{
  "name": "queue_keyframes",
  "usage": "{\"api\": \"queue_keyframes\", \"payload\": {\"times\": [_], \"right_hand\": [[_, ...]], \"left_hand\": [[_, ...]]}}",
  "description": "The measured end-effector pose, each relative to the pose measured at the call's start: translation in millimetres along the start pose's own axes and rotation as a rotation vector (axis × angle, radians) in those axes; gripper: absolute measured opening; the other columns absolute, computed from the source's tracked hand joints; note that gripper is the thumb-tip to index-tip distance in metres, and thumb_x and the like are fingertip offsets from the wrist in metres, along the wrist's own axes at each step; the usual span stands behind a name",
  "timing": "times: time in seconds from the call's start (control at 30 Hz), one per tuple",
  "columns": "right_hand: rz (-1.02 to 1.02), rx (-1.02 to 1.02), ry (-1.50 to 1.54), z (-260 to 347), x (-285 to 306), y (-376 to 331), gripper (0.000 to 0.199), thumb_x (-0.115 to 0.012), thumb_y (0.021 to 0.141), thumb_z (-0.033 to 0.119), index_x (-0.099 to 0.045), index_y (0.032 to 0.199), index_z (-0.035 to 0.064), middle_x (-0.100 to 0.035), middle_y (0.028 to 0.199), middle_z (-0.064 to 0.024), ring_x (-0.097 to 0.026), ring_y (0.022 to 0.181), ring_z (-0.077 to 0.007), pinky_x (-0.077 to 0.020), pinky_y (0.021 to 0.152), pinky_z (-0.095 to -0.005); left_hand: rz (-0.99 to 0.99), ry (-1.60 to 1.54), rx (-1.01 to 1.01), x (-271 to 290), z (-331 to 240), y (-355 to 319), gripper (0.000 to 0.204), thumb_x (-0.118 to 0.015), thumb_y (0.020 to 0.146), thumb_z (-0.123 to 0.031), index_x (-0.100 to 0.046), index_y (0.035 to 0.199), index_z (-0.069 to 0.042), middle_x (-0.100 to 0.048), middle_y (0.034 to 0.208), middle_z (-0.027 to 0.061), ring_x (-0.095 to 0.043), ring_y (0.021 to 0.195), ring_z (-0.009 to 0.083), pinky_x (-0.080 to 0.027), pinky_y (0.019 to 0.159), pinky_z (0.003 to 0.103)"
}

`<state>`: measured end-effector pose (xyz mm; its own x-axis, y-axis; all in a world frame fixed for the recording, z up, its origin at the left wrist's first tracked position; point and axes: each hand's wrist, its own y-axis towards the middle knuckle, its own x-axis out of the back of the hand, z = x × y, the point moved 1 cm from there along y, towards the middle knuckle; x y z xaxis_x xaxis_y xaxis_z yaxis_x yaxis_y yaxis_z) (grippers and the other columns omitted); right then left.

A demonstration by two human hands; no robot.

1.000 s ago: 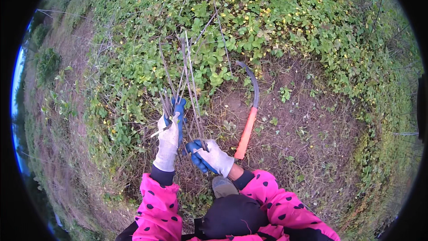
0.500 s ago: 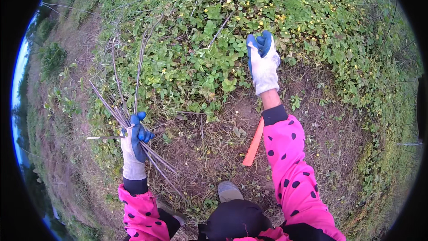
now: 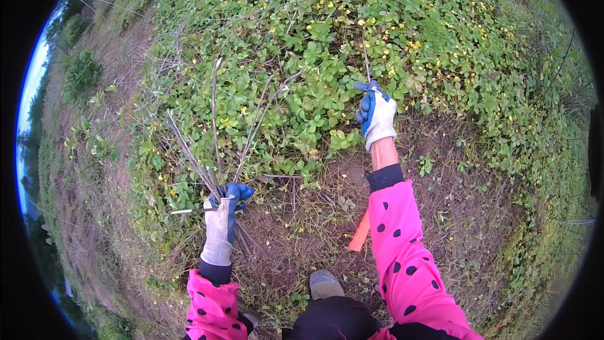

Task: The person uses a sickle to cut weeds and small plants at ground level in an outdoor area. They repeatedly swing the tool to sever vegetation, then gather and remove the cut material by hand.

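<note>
My left hand [image 3: 223, 214], in a white and blue work glove, is closed around a bundle of dry sticks [image 3: 195, 157]. Their longer ends fan out over the plants, and shorter ends come out below the fist. A short, thin, pale strip [image 3: 189, 211] juts leftward from the same hand; whether it is a blade or a stick I cannot tell. Farther off to the right, my right hand [image 3: 377, 113], gloved alike, grips a single thin stick [image 3: 366, 56]. That stick points away from me over the leaves, its far tip pale.
Low green plants with yellow flowers [image 3: 402, 25] cover the slope ahead. Bare brown soil with dry stems [image 3: 453, 182] lies nearer. An orange strip [image 3: 360, 232] is on the ground, partly behind my right sleeve. My shoe [image 3: 326, 284] stands at the bottom.
The thin stick now shows upright in my right hand, which has come nearer to me. My left hand with the bundle has shifted right and a little down in view.
</note>
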<state>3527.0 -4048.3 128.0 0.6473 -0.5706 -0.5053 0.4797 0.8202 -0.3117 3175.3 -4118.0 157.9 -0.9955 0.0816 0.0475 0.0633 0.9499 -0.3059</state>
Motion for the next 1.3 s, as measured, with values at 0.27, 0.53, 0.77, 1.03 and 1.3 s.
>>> {"api": "queue_keyframes", "payload": {"times": [0.27,0.53,0.77,1.03,1.3], "right_hand": [[0.242,-0.287,-0.242,-5,4,29,0.02,-0.048,0.087,0.012,-0.054,0.094,-0.0053,-0.062,0.072,-0.0188,-0.062,0.053,-0.026,-0.0554,0.051,-0.0347],[0.223,-0.059,-1.233,-9,-12,86,0.017,-0.06,0.079,0.016,-0.056,0.079,-0.0008,-0.061,0.066,-0.0104,-0.061,0.054,-0.0197,-0.0514,0.046,-0.0311],[-0.368,0.368,-1.096,15,2,136,0.024,-0.05,0.082,0.023,-0.062,0.075,0.0034,-0.059,0.062,-0.0085,-0.059,0.053,-0.0201,-0.0435,0.045,-0.0338],[0.185,-0.015,-0.252,-16,-34,-67,0.024,-0.046,0.09,0.017,-0.064,0.086,0.0019,-0.036,0.047,0.0069,-0.03,0.035,-0.0032,-0.0215,0.033,-0.0207],[0.145,-0.023,0.358,-85,-47,-171,0.031,-0.054,0.088,0.021,-0.051,0.112,0.001,-0.048,0.063,0.0023,-0.043,0.048,-0.0054,-0.0377,0.042,-0.0203]], "left_hand": [[0.123,0.204,-0.032,-47,12,16,0.035,-0.058,0.084,-0.037,-0.062,0.091,-0.003,-0.066,0.085,0.0068,-0.064,0.076,0.0148,-0.047,0.062,0.028],[0.087,0.039,0.0,-22,12,3,0.032,-0.058,0.085,-0.032,-0.06,0.092,0.0,-0.065,0.082,0.0088,-0.064,0.073,0.017,-0.05,0.064,0.029],[-0.019,-0.039,0.029,-17,7,-14,0.031,-0.057,0.086,-0.029,-0.06,0.091,0.001,-0.065,0.085,0.01,-0.063,0.076,0.0175,-0.05,0.064,0.029],[-0.011,-0.082,-0.022,-15,12,-14,0.029,-0.057,0.087,-0.029,-0.055,0.085,0.0,-0.056,0.073,0.0053,-0.053,0.064,0.0129,-0.042,0.055,0.026],[0.478,0.145,-0.188,-72,24,-22,0.033,-0.058,0.085,-0.02,-0.053,0.11,0.0,-0.06,0.092,0.0048,-0.055,0.077,0.0078,-0.047,0.069,0.024]]}}
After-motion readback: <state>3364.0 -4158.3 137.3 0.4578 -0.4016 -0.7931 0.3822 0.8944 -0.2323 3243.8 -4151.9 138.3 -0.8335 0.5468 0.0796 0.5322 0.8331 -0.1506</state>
